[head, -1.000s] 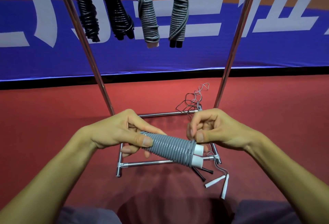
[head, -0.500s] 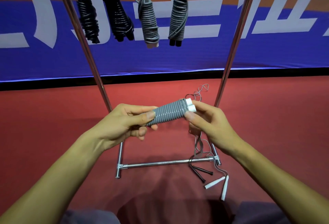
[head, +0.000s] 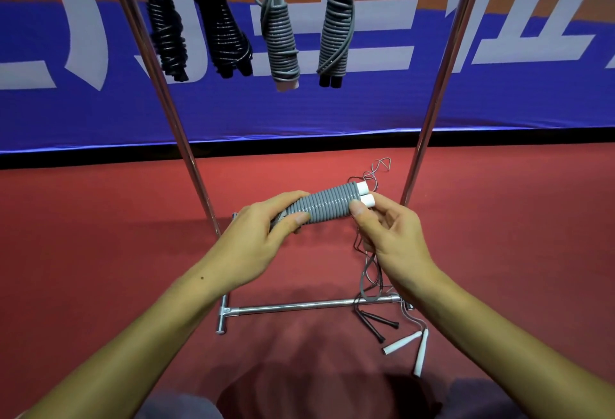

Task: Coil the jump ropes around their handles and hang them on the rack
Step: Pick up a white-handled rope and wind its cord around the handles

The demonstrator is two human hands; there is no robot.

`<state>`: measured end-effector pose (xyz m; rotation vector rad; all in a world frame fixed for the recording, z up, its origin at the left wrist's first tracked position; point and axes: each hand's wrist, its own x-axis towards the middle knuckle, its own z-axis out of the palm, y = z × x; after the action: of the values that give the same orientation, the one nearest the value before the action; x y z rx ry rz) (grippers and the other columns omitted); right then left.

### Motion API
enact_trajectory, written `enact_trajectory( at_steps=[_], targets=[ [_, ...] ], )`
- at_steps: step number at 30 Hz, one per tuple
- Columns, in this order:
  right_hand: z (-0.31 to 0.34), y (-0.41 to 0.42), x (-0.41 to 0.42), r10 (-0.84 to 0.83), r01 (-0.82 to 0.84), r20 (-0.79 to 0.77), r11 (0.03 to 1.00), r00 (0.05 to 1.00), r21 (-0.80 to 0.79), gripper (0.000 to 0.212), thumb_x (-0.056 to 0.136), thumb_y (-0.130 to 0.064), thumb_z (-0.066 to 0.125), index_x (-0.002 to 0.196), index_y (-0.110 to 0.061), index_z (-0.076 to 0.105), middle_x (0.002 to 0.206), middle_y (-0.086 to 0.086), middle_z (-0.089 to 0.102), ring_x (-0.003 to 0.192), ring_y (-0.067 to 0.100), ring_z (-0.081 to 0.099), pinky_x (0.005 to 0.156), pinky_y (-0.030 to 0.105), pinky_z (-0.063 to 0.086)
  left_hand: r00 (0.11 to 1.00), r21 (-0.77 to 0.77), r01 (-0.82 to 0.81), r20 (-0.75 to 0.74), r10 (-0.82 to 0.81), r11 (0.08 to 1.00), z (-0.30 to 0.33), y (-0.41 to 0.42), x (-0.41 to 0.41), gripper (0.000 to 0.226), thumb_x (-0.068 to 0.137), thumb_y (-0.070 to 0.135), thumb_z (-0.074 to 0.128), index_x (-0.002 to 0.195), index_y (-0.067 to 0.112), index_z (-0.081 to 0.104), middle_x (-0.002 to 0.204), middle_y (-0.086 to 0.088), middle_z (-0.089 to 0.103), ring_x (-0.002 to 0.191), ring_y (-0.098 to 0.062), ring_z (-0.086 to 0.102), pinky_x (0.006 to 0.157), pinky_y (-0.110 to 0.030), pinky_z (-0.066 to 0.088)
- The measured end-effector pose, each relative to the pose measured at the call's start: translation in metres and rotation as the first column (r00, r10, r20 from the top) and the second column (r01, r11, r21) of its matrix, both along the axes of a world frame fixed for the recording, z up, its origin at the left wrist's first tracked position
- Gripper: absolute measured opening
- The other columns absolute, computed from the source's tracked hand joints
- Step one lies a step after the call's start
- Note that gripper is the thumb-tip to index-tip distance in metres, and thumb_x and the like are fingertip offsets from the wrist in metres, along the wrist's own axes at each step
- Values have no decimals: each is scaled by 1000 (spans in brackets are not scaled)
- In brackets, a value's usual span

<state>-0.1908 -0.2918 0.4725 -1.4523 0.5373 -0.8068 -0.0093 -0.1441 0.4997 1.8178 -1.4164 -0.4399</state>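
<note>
A grey jump rope is coiled tightly around its two white handles, whose tips show at the right end. My left hand grips the coil's left end. My right hand holds the right end, thumb on the coil near the white tips, fingers half open below. The bundle lies level in front of the metal rack. Several coiled ropes hang from the rack's top: two black and two grey.
Loose ropes lie on the red floor by the rack's right foot: one with black handles, one with white handles, and tangled thin cord behind. A blue banner wall stands behind the rack. The rack's uprights flank my hands.
Both hands have lifted the coiled grey rope from near the rack's base bar to chest level and turned it level. My right hand moved from pinching above the handles to holding the bundle's end.
</note>
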Motion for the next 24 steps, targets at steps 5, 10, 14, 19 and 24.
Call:
enact_trajectory(
  at_steps=[5, 10, 14, 19, 24],
  targets=[
    [4, 3, -1, -6, 6, -24, 1000, 1000, -12, 17, 105, -11, 57, 112, 0, 68, 54, -19, 49, 49, 0, 36, 50, 14, 29, 995, -72, -51, 78, 57, 996, -3, 0, -4, 38, 102, 45, 65, 139, 35, 63, 119, 10, 74, 112, -13, 68, 100, -45, 52],
    [2, -1, -3, 19, -13, -128, 999, 992, 49, 21, 102, -24, 65, 114, -8, 72, 55, -15, 39, 50, 10, 23, 46, 23, 22, 987, -85, -75, 133, 86, 994, -5, 0, 3, 51, 100, 53, 60, 147, 34, 60, 116, -1, 76, 108, -19, 70, 97, -46, 53],
    [9, -8, -9, 37, -13, -170, 990, 985, 141, 31, 96, -27, 74, 114, -2, 68, 64, -2, 53, 49, 11, 32, 46, 24, 26, 996, -148, -57, 65, 67, 987, -3, -1, -1, 35, 99, 39, 67, 134, 33, 68, 116, 12, 77, 108, -18, 73, 96, -42, 55],
    [21, -17, -20, 96, -82, -328, 995, 940, 56, 18, 95, -8, 72, 109, 1, 65, 88, 7, 80, 55, 16, 57, 53, 26, 48, 987, -185, -135, 60, 148, 973, -2, -2, 9, 30, 96, 41, 67, 125, 39, 68, 105, 17, 76, 79, -10, 67, 86, -31, 55],
    [14, -16, -26, -180, -44, -425, 884, 887, -465, 6, 100, -23, 66, 95, -21, 67, 78, -11, 76, 61, 13, 67, 64, 33, 57, 983, -169, -124, 115, 145, 978, 1, 0, 14, 26, 95, 41, 66, 120, 48, 62, 92, 9, 73, 67, -10, 52, 76, -31, 53]
  ],
)
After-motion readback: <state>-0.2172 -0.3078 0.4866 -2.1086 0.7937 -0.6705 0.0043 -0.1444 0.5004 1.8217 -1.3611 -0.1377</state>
